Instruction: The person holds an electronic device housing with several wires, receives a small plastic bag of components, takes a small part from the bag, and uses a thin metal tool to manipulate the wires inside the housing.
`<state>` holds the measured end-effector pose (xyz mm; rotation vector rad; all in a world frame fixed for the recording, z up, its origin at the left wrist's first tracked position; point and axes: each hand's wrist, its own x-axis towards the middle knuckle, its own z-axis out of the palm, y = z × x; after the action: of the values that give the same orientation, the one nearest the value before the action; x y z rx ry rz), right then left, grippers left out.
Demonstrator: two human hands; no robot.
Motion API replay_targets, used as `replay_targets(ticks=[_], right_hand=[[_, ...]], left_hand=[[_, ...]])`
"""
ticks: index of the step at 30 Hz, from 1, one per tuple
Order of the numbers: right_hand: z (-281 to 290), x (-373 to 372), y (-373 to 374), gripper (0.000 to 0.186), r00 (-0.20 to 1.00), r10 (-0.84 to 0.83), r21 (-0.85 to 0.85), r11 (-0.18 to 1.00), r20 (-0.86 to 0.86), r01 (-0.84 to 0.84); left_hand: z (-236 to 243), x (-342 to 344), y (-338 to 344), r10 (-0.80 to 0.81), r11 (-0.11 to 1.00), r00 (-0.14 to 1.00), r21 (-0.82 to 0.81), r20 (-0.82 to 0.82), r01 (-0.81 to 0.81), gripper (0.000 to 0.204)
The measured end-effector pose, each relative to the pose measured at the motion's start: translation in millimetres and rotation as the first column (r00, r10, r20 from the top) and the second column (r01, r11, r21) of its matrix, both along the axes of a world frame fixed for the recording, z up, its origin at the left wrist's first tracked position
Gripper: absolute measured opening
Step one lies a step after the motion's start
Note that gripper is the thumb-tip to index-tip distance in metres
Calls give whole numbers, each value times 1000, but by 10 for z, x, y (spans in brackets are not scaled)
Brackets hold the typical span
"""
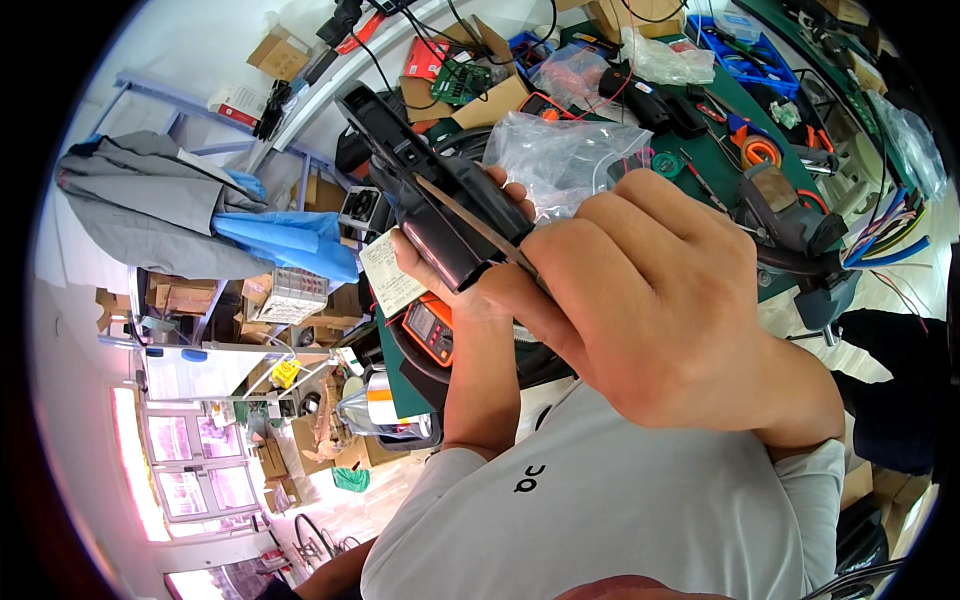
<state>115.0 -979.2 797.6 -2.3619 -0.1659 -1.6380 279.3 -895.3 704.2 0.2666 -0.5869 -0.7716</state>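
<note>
A black plastic casing [437, 238], long and two-part with a glossy curved side, is held up over the bench, tilted toward the upper left. My left hand [487, 305] grips it from below and behind, the thumb on the near side and fingertips showing on the far side. In my right hand [655, 290], closed at the casing's near end, is a thin flat brownish strip [468, 217]. The strip lies along the gap between the casing's two parts; how deep it reaches is hidden. My right fingertips are partly out of sight behind the knuckles.
Below the casing are an orange multimeter [428, 330] and a handwritten paper [392, 275]. The green bench holds a clear plastic bag [560, 155], black tool parts [648, 103], an orange roll [760, 151] and a blue tray [778, 72]. A grey jacket [140, 205] hangs at left.
</note>
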Motion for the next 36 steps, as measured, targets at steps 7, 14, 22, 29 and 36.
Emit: replay_targets(ticks=[7,14,22,29,36], right_hand=[[-38,19,-29,26,1000,28,28,999,-13,-27],[16,20,30,28,1000,-3,11,1000,-29,3],[21,27,38,29,1000,26,24,999,-1,-26],[58,-13,11,29,997,57,54,997,-55,-54],[78,-29,2,30,993,71,50,997,-90,-67]], left_hand=[[-18,-8,30,48,999,999,21,26,-48,92],[-68,49,68,-62,998,997,23,-38,63,96],[-4,-18,61,-61,998,996,10,-62,62,96],[-29,1,61,54,996,998,70,15,-55,94],[-28,-5,46,80,994,997,67,22,-81,92]])
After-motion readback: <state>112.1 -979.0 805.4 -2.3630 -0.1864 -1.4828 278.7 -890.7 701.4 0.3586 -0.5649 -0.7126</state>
